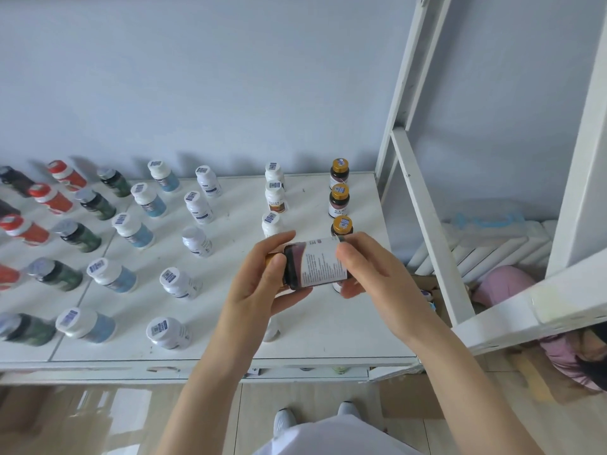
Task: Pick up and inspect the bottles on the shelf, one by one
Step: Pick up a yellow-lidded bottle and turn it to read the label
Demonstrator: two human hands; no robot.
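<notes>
I hold the dark bottle (315, 265) above the shelf (328, 333), long axis lying 9-to-3 o'clock, with my left hand (262, 284) gripping the cap end, my right hand (369, 272) pinching the base end, and the gold-capped bottles (339, 200) standing at 12 o'clock.

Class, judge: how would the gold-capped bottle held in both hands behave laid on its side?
The gold-capped bottle looks cylindrical, so on its side it would likely roll across the flat shelf. Its wall seems rigid: the left hand and right hand leave no dent.
</notes>
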